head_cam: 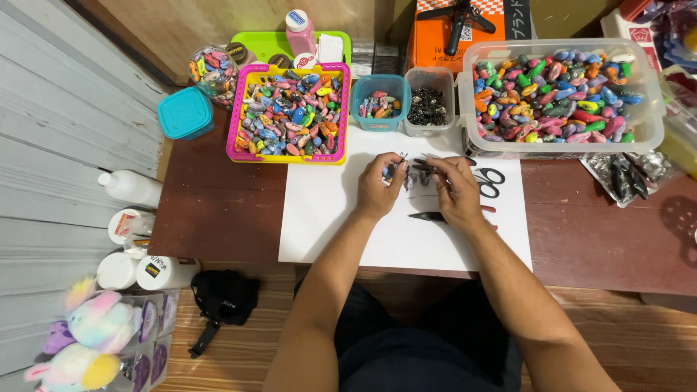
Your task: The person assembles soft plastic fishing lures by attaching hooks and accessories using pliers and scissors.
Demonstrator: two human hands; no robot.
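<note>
White paper is lying under my hands on the brown table, and from the head view I am pinching a small colourful bead-like piece in my left hand, fingers closed narrowly around it. My right hand is gripping small dark pliers, their tip meeting the piece just between my hands. I am judging that the piece may be slipping from so slight a pinch and rolling off the paper, or the tip may be nipping my fingertip. Scissors are lying just beside my right hand, and a second dark tool near my wrist could be getting knocked.
</note>
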